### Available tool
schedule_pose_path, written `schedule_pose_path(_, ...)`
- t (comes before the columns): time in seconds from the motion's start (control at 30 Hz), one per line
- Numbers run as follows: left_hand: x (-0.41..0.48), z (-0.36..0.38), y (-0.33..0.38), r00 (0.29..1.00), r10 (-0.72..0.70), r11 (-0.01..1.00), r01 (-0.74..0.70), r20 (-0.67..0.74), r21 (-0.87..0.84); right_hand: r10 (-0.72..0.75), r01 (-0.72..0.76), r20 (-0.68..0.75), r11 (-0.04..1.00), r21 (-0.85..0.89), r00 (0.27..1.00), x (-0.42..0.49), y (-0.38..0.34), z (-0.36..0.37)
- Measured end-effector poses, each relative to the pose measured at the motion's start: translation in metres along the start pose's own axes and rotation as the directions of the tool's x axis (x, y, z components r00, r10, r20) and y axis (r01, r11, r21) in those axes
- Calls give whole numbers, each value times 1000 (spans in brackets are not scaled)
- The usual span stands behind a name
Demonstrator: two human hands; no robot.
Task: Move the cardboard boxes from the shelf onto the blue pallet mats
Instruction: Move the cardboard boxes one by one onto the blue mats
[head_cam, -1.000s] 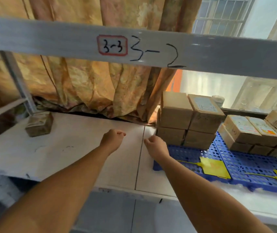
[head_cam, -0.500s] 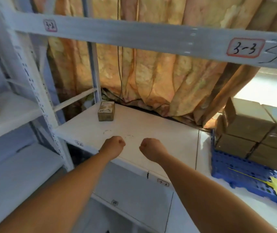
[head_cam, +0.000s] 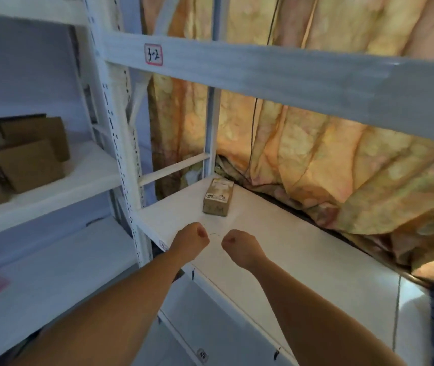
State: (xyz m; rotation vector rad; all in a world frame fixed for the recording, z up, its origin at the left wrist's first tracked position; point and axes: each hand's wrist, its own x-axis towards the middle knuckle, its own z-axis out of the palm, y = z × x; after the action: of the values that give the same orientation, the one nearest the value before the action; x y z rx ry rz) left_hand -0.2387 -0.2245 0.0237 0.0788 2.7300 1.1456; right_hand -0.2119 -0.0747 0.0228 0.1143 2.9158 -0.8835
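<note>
Box of cardboard is found lying alone at the back left of the white shelf, just before the curtain. The left hand and right hand are held over the shelf's front edge, each curled into a fist with nothing held. Since the earlier frame the view is swung left: the blue pallet mat is lost, and brown boxes on the neighbouring rack are brought in. "3-2" is written on the beam label.

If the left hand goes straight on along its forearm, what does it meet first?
Probably the small cardboard box on the white shelf, beyond the left hand; depth is unclear.
</note>
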Motion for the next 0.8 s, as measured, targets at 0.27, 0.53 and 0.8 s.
schedule_pose_path(0.27,44,6,-11,994,-107,990,105,-10,-96,118,-122,34,980,158,992,67,10,18)
schedule_pose_path(0.53,109,-9,-13,994,-111,977,113,20,-182,201,-213,112,971,109,973,103,9,5)
schedule_pose_path(0.8,169,-20,-22,985,-129,951,155,112,-267,310,-311,29,942,128,950,141,-21,-1)
